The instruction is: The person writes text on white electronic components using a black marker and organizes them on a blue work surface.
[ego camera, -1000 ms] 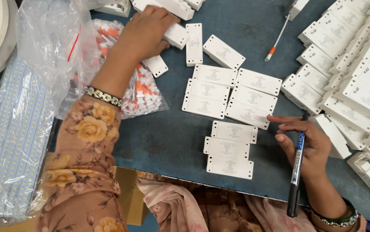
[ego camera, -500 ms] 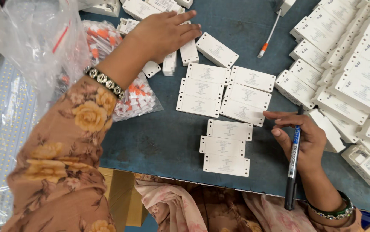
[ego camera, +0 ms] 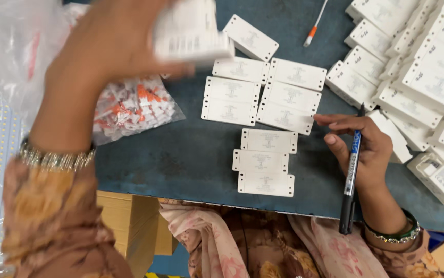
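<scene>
- Head view: the left hand point(ego camera: 111, 46) is raised above the blue worktop point(ego camera: 180, 154), fingers closed on a blurred white rectangular plastic box point(ego camera: 191, 33).
- Just beneath its wrist lies a clear plastic bag of orange-and-white small parts point(ego camera: 131, 105).
- The right hand point(ego camera: 358, 149) rests on the worktop, a blue-and-black marker pen point(ego camera: 350, 180) gripped against the palm, fingers stretched toward the flat white rectangular cases point(ego camera: 260, 100).
- Those cases lie edge to edge in rows; three more point(ego camera: 264, 162) sit near the worktop's front edge.
- Bare worktop lies between bag and cases.
- A heap of white boxes point(ego camera: 417, 67) crowds the right side.
</scene>
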